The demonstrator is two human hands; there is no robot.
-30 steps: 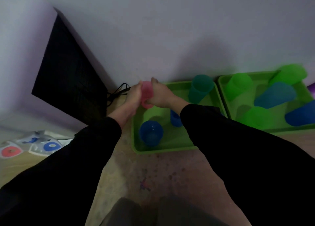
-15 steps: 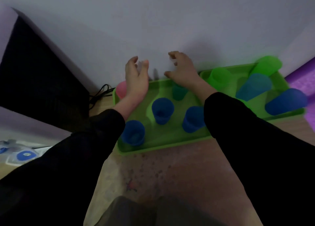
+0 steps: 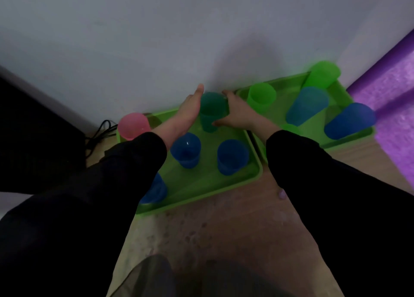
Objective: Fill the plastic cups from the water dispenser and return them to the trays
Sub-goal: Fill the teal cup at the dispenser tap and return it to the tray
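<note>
Two hands close in on the teal cup at the back of the near tray

The left hand [image 3: 189,108] and right hand [image 3: 239,113] cup the teal cup [image 3: 211,110] from either side at centre frame, fingers loosely curved — whether they grip it yet, I cannot tell. It stands upright in the left green tray [image 3: 251,178]. The risk: a squeeze could buckle thin plastic, or a sleeve could tip the blue cups [image 3: 186,150] just below — the pink cup [image 3: 133,126] sits at the tray's left corner.
</note>
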